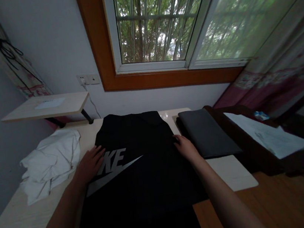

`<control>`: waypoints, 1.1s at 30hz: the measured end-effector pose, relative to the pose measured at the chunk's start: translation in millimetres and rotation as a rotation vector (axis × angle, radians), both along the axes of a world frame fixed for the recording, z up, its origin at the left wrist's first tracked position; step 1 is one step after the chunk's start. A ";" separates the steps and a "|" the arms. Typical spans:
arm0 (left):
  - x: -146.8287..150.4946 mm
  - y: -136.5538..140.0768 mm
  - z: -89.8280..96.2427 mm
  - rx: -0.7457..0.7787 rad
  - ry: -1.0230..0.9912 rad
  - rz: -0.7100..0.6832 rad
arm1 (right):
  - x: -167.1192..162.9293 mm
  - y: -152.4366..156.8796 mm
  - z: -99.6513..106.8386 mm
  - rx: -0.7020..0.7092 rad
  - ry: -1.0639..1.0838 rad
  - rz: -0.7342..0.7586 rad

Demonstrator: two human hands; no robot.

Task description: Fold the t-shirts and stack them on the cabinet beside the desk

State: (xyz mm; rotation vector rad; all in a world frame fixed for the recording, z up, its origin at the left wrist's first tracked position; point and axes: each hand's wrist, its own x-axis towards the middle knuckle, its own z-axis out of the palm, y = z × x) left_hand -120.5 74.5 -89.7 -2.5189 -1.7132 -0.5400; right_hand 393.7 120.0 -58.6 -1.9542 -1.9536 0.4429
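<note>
A black garment (153, 166), apparently a T-shirt, lies spread across the table, its lower part hanging past the front edge. Grey "KE" letters and a grey swoosh show on its left part. My left hand (92, 161) rests on its left side with the fingers stretched over the cloth, covering part of the lettering. At the garment's right edge, my right hand (186, 147) has its fingers bent in, with dark cloth between thumb and forefinger. How firmly it grips is hard to see.
A crumpled white cloth (53, 158) lies on the left of the pale table (17, 217), below a small raised shelf (47, 107). Right of the garment is a dark grey folded item (207, 131). Papers (266, 132) lie on a dark brown surface farther right. A window (157, 23) is behind.
</note>
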 end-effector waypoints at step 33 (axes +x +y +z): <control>-2.4 30.8 -7.1 -0.041 0.006 0.097 | -26.4 83.6 6.1 0.118 -0.018 -0.017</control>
